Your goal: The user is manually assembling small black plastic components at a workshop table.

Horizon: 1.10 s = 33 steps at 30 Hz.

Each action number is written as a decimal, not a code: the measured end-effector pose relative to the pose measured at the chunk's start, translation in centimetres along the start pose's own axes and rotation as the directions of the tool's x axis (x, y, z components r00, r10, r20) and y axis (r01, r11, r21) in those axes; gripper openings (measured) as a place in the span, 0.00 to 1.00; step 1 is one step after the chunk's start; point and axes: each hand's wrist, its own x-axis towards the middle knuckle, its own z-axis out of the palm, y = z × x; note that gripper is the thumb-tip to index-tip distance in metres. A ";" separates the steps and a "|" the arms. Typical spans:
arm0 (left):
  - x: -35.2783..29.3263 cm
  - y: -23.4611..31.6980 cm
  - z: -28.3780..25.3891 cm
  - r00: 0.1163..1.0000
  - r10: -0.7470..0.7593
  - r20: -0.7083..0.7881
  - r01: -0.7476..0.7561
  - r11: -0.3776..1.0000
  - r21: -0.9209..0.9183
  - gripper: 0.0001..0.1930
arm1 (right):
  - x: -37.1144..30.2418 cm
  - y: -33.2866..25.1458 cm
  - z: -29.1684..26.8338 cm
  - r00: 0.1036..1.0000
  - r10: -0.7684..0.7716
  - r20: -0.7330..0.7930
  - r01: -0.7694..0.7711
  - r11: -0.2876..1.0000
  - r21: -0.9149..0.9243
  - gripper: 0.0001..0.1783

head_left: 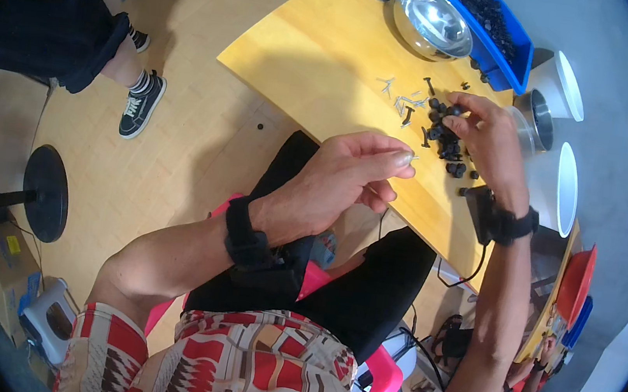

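My left hand (349, 169) is over the table's near edge, thumb and forefinger pinched together. A small, thin, pale metallic piece (415, 157) sticks out at their tips; its full shape is hidden. My right hand (488, 135) reaches into a heap of small black parts (449, 146), its thumb and forefinger closed around one round black part (454, 111). Left of the heap lie several thin silvery pins or screws (401, 103). Among them are a few longer black pieces with a wider head, such as a black T-shaped piece (407, 117).
On the yellow wooden table (293, 45), a shiny metal bowl (433, 23) stands beside a blue bin (515, 60) of black parts. White tubs (566, 90) and a metal cup (537, 117) are at the right. A person's leg and shoe (142, 106) show at left.
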 end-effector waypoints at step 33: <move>-1.1 -1.4 1.3 0.996 0.011 0.091 -0.007 0.999 -0.048 0.12 | -14.2 0.7 1.8 0.747 0.576 -0.332 -0.457 0.807 0.373 0.11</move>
